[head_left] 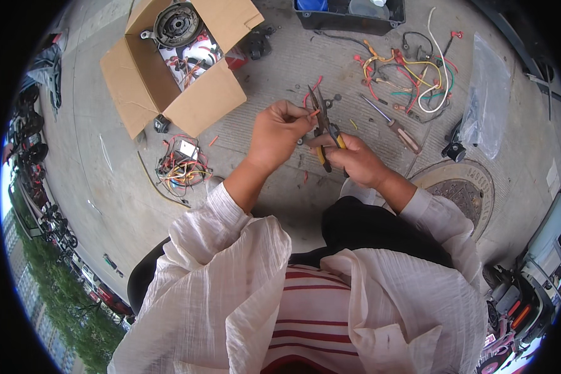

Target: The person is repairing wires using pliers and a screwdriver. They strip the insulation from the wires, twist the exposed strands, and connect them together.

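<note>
My left hand (279, 132) is closed, with thumb and forefinger pinching a short orange-red wire (315, 113). Its end reaches the jaws of a pair of pliers (324, 115) with long pointed jaws and yellow-and-black handles. My right hand (359, 159) is wrapped round those handles, the jaws pointing away from me. Whether the jaws touch the wire cannot be made out. Just beyond the jaws a curved red wire (315, 87) shows; whether it joins the pinched piece is unclear. Small dark parts and wire scraps lie on the ground below the hands.
An open cardboard box (206, 100) holding a round metal part stands far left. Nearer lies a wire bundle (184, 165). To the right are a tangle of coloured wires (411, 75), a screwdriver (405, 136), a plastic bag (487, 93) and a manhole cover (458, 190). A black bin (352, 23) stands beyond.
</note>
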A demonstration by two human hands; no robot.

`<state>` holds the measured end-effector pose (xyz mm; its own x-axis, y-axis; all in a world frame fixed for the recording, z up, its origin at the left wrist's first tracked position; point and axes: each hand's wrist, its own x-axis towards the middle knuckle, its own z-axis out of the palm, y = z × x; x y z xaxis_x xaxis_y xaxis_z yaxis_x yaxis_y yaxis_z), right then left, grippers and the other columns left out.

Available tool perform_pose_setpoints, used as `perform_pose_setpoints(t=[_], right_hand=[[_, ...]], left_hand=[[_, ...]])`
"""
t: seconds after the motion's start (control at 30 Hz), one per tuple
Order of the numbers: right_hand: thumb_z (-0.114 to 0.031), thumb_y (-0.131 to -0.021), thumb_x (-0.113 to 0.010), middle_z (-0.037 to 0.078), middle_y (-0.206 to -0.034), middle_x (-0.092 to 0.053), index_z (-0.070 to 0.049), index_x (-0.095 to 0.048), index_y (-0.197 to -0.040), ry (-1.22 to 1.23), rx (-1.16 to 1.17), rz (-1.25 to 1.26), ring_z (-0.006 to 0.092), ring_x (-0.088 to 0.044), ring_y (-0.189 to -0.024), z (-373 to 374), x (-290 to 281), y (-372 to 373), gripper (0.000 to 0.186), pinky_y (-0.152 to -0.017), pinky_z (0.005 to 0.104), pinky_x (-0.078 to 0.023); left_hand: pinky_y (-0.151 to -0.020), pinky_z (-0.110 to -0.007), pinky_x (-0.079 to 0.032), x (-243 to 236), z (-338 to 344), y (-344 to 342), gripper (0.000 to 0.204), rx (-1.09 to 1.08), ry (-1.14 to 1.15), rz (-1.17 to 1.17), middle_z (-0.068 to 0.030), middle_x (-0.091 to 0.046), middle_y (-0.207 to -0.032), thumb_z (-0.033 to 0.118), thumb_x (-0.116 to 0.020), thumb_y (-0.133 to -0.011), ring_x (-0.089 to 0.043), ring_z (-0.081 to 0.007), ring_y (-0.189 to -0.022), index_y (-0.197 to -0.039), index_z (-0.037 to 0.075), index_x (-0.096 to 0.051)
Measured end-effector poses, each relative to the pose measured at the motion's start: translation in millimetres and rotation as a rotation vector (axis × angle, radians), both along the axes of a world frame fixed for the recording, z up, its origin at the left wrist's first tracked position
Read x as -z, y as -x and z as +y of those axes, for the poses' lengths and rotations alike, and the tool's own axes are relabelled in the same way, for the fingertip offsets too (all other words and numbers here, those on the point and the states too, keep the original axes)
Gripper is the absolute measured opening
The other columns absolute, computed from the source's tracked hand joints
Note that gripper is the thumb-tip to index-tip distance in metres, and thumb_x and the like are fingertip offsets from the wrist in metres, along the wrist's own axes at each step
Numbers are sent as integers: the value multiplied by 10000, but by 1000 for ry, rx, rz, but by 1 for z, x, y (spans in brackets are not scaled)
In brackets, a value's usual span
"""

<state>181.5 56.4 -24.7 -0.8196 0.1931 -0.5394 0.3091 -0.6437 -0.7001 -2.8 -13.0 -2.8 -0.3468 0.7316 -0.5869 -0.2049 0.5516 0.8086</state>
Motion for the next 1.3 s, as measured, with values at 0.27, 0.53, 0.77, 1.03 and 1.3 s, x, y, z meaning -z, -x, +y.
perform_pose_setpoints(t=[0.27,0.53,0.77,1.03,1.3], right_hand=[[-169,-918,-552,52,-808,-560,-4,-613,-1032,-395,-24,-36,136,-510,-741,-5,15,-1,210,-716,295,-447],[-381,-866,-683,165,-790,-589,40,-566,-938,-694,-9,-220,256,-555,-717,-9,15,0,443,-682,391,-458],[-356,-859,-655,208,-799,-622,48,-575,-922,-417,-184,-247,311,-624,-777,-7,27,-7,417,-703,419,-472],[-392,-892,-606,281,-792,-619,60,-607,-858,-668,-197,-398,460,-600,-800,-25,40,-21,453,-706,481,-469],[-425,-893,-604,278,-749,-615,57,-613,-775,-762,-272,-416,461,-605,-772,-21,48,-26,497,-692,498,-479]], left_hand=[[-773,-279,-547,7,-6,10,35,92,22,10,-129,-680,-909,-44,-586,-851,-663,-166,-830,-886,-46,-591],[-651,-236,-490,6,-4,8,160,270,137,136,-38,-647,-781,110,-631,-903,-582,-80,-699,-942,-43,-650],[-605,-249,-456,21,-15,3,168,381,159,252,-15,-626,-714,144,-652,-888,-549,-72,-644,-929,-17,-678],[-595,-254,-459,44,-19,-15,187,434,290,168,-30,-633,-701,171,-653,-884,-559,-83,-625,-941,-4,-682],[-589,-265,-467,60,-28,-22,209,434,248,170,-48,-650,-706,182,-663,-873,-575,-98,-618,-920,-21,-677]])
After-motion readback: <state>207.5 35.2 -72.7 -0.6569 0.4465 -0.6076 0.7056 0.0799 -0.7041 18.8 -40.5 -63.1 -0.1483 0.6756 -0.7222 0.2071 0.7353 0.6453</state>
